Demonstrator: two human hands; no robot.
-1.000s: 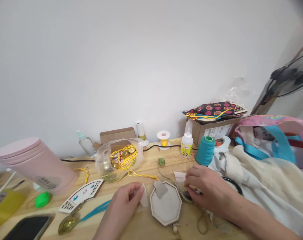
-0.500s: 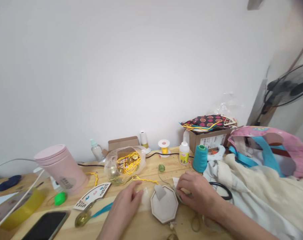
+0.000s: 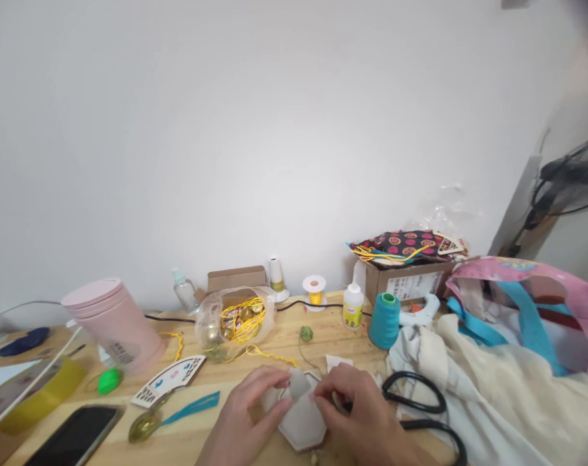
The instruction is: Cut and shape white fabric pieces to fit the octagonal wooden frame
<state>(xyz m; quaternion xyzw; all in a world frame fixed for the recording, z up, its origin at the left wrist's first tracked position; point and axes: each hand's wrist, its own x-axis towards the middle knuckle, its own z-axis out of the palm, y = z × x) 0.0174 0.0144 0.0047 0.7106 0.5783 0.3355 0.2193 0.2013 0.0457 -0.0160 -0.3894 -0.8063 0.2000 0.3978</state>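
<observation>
An octagonal pale plaque [image 3: 301, 428] with a raised rim lies on the table between my hands, a small grey-white strip [image 3: 299, 383] on its upper part. My left hand [image 3: 250, 414] is at the plaque's left edge, thumb and forefinger apart at the strip's side. Over the plaque's right edge, my right hand [image 3: 359, 414] has thumb and fingertips pinched together; whatever is between them is too small to make out. Black-handled scissors [image 3: 442, 409] lie beside the right wrist, partly covered by it. Behind the right hand is a white scrap [image 3: 338, 361].
Left are a phone [image 3: 75, 435], a fan-shaped ornament [image 3: 170, 380], a blue tassel [image 3: 191, 409] and a pink tumbler [image 3: 116, 327]. Behind stand a glue bottle [image 3: 353, 307], a teal thread cone [image 3: 385, 321] and a bag of yellow cord [image 3: 242, 317]. Cream cloth [image 3: 497, 382] fills the right.
Both hands have moved in over the plaque, the right one coming left from the white scrap. The scissors' handles now show more fully. The view has shifted slightly.
</observation>
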